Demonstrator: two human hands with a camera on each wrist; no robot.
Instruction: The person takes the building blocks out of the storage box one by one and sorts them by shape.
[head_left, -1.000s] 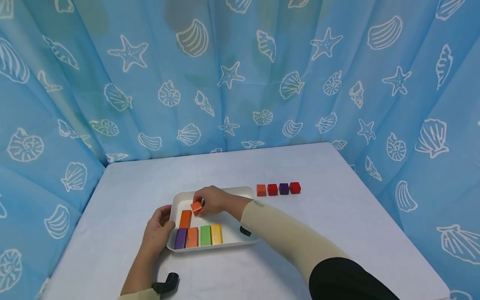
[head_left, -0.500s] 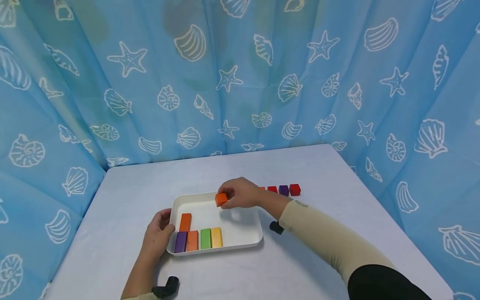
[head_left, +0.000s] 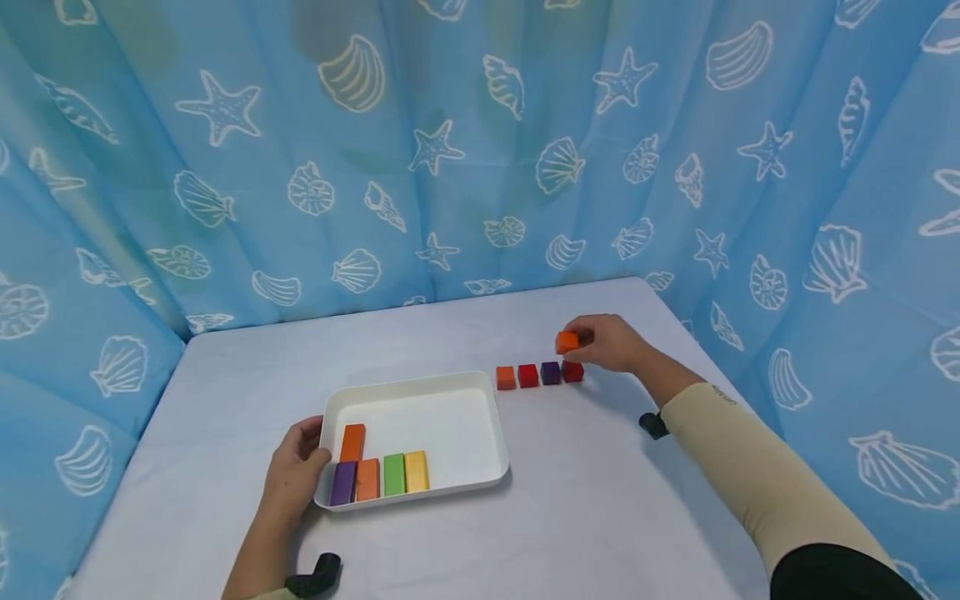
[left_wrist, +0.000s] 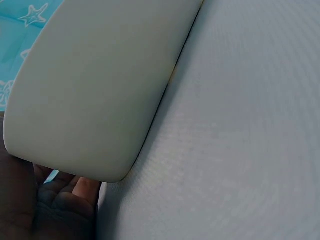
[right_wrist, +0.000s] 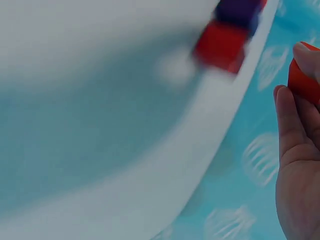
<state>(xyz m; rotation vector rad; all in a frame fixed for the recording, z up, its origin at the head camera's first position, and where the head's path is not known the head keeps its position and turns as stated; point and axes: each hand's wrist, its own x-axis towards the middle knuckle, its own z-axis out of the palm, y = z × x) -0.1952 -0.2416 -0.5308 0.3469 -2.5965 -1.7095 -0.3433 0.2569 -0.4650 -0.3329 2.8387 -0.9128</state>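
My right hand point(head_left: 609, 343) pinches an orange cube point(head_left: 567, 342) between thumb and fingers, raised over the right end of a row of small cubes. The right wrist view shows the same cube point(right_wrist: 304, 80) at its right edge, partly covered by the thumb. In the row are an orange cube point(head_left: 506, 378), a red cube point(head_left: 528, 376), a purple cube point(head_left: 551, 372) and another red cube point(head_left: 573, 372), partly overlapped by the hand. My left hand point(head_left: 291, 475) grips the left side of a white tray point(head_left: 457, 433), its thumb at the rim.
Inside the tray, a purple block point(head_left: 343, 483), an orange block point(head_left: 367, 480), a green block point(head_left: 393, 475) and a yellow block point(head_left: 416, 472) line the near side. Another orange block point(head_left: 352, 442) lies behind them. A blue curtain point(head_left: 450, 200) hangs behind the white-covered table point(head_left: 585, 500).
My right hand has carried the orange cube up out of the tray and rightward, over the far end of the cube row. The left hand stays on the tray.
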